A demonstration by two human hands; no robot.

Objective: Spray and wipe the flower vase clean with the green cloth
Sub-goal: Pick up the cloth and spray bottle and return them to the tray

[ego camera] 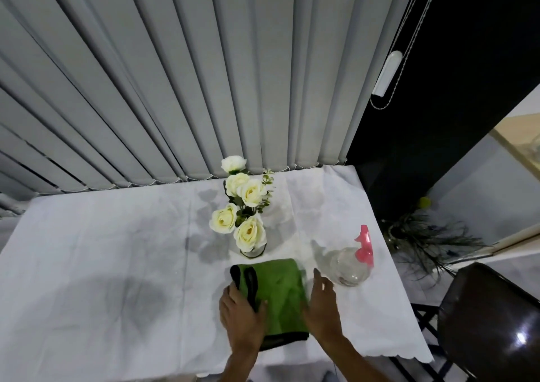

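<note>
Head cam view: the flower vase sits about dead center on the white tablecloth. It's a small clear glass one, mostly hidden under the cream roses, so only its lower part shows. The green cloth lies flat just at 6 o'clock from it, folded, with a black trim along the near edge and a curled-over corner at the left. The left hand rests on that left side, fingers pinching the curled black edge. The right hand is at the cloth's right edge, fingers spread loose, gripping nothing. The clear spray bottle with a pink trigger stands at 3 o'clock from the cloth, apart from the right hand.
</note>
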